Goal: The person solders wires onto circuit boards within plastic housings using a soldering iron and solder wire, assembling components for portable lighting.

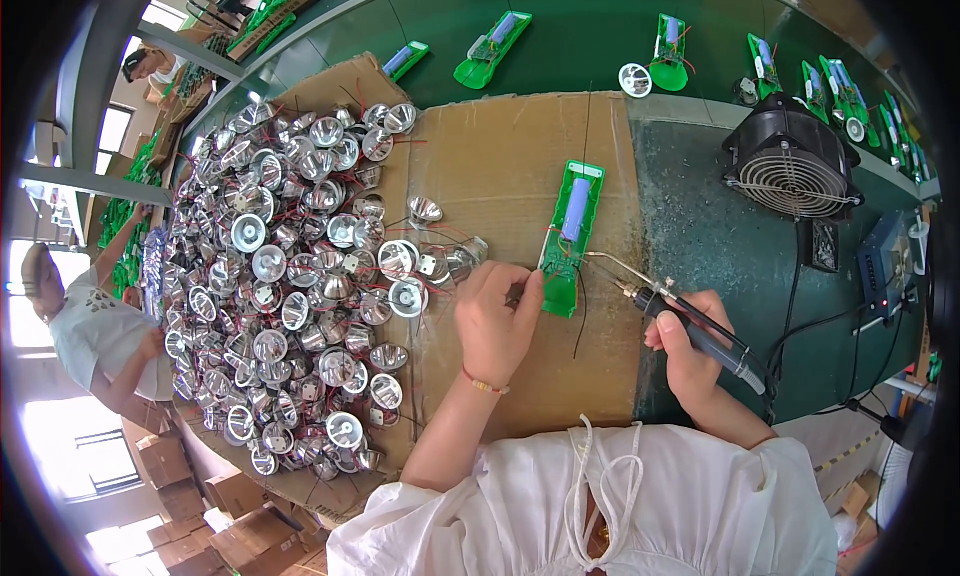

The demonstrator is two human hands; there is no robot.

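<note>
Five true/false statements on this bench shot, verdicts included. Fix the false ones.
1. The right hand grips a soldering iron. True.
2. The reflector pile is on the person's right. False: the reflector pile is on the left.
3. The green case between the hands holds a purple cell. True.
4. The fan sits on the cardboard. False: the fan is on the bench, right of the cardboard.
5. The left hand is beside the case. True.

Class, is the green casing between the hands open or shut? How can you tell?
Open: the casing lies with its purple battery exposed to view.
</note>
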